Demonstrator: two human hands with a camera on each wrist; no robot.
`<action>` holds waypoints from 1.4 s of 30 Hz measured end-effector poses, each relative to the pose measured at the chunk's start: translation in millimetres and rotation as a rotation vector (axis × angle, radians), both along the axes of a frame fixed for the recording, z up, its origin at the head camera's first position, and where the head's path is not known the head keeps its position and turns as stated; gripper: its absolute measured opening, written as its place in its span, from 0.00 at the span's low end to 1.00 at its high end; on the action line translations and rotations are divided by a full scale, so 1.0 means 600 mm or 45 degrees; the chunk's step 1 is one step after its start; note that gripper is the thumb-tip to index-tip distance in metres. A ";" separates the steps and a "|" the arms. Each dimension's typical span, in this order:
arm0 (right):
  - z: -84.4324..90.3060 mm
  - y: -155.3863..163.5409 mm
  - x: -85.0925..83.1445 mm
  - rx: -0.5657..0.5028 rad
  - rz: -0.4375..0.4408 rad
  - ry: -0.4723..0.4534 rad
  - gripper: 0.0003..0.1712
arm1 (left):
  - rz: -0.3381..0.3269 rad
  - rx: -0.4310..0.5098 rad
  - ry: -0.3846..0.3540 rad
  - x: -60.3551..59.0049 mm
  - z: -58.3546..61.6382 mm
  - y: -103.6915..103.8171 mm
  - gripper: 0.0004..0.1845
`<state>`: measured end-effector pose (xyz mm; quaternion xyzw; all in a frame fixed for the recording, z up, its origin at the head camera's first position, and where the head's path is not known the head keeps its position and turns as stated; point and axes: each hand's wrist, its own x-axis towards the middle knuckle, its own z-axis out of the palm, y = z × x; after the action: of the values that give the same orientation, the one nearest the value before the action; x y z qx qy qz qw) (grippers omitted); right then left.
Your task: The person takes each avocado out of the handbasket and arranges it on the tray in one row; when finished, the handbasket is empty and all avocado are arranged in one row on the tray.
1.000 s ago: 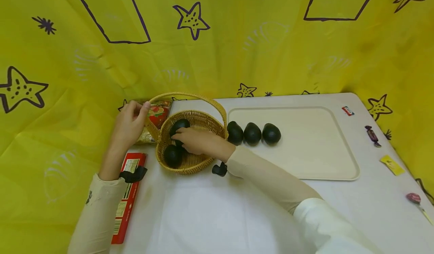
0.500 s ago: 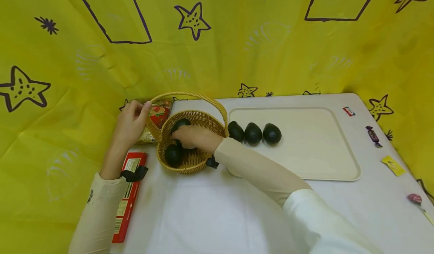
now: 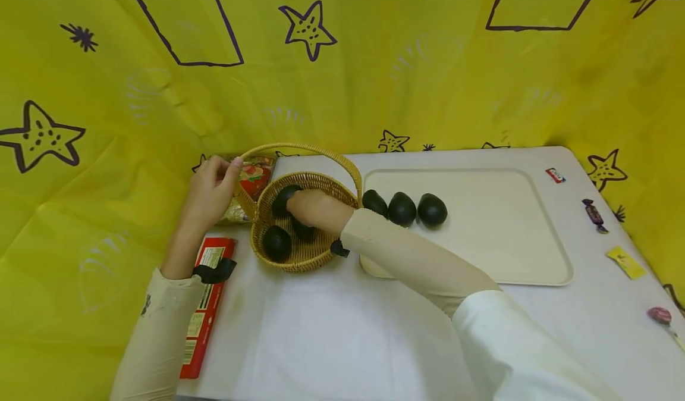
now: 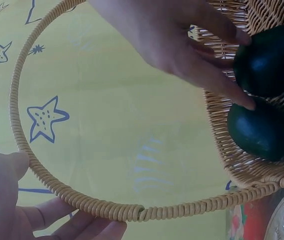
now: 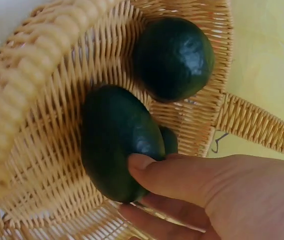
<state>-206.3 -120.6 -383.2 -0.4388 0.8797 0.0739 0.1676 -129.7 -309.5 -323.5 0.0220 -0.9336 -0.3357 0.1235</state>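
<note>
A wicker basket with a hoop handle stands at the table's left and holds three dark green avocados. My left hand grips the handle at its left side; in the left wrist view thumb and fingers curl round the handle. My right hand reaches into the basket. In the right wrist view its thumb lies on top of one avocado and its fingers curl under it. Another avocado lies beyond, and a third is mostly hidden. Three more avocados sit in a row on a cream tray.
A red packet lies under my left forearm, and a colourful snack bag sits behind the basket. Several wrapped sweets and a lollipop lie along the right edge. Yellow starred cloth walls in the back and sides.
My right hand has pushed further back into the basket and closed round an avocado there. My left hand has kept hold of the handle.
</note>
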 end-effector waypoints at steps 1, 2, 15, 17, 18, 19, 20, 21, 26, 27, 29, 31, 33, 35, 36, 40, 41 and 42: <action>0.002 0.002 0.000 0.016 -0.019 0.009 0.14 | -0.002 0.004 0.008 0.000 0.000 0.000 0.32; 0.003 0.004 0.000 0.029 -0.021 0.028 0.14 | -0.001 0.006 0.012 0.000 0.000 0.000 0.31; 0.002 0.023 0.001 0.123 -0.250 0.033 0.19 | -0.001 0.017 0.005 0.000 0.000 0.000 0.31; 0.000 0.026 -0.001 0.105 -0.285 -0.007 0.28 | 0.000 0.015 0.001 0.000 0.001 0.001 0.31; -0.001 0.028 -0.002 0.089 -0.304 -0.026 0.33 | 0.001 0.014 -0.002 0.000 0.001 0.001 0.31; -0.002 0.031 -0.003 0.070 -0.298 -0.039 0.38 | 0.001 0.013 -0.004 0.001 0.001 0.001 0.31; -0.004 0.033 -0.005 0.035 -0.291 -0.058 0.41 | 0.002 0.013 -0.006 0.001 0.002 0.001 0.31; -0.007 0.036 -0.006 -0.006 -0.278 -0.078 0.42 | 0.003 0.011 -0.009 0.001 0.002 0.001 0.31; -0.021 0.042 -0.016 -0.163 -0.146 -0.150 0.40 | 0.003 0.010 -0.010 -0.001 0.001 0.000 0.31; -0.023 0.043 -0.017 -0.172 -0.128 -0.155 0.39 | 0.002 0.010 -0.009 -0.001 0.001 0.000 0.31; -0.024 0.042 -0.021 -0.172 -0.101 -0.158 0.39 | 0.003 0.006 -0.008 -0.002 0.002 0.000 0.31; -0.025 0.042 -0.023 -0.150 -0.072 -0.147 0.39 | 0.002 0.003 -0.010 -0.002 0.002 0.000 0.31; -0.026 0.042 -0.023 -0.122 -0.060 -0.153 0.41 | -0.003 -0.003 -0.015 -0.002 0.003 0.000 0.32; -0.028 0.042 -0.022 -0.090 -0.060 -0.159 0.43 | -0.003 -0.004 -0.019 -0.001 0.004 0.000 0.32; -0.029 0.042 -0.021 -0.073 -0.061 -0.158 0.44 | -0.005 -0.003 -0.020 -0.001 0.004 0.000 0.32; -0.033 0.043 -0.016 -0.038 -0.079 -0.134 0.45 | -0.001 0.012 -0.017 -0.001 0.003 0.001 0.31; -0.034 0.044 -0.015 -0.037 -0.082 -0.126 0.46 | 0.000 0.013 -0.016 -0.001 0.003 0.000 0.31; -0.034 0.044 -0.014 -0.039 -0.083 -0.118 0.47 | -0.001 0.014 -0.015 -0.001 0.002 0.000 0.32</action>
<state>-214.8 -94.4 -403.6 -0.4153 0.8859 0.0346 0.2038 -130.2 -309.4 -322.2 0.0244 -0.9324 -0.3408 0.1177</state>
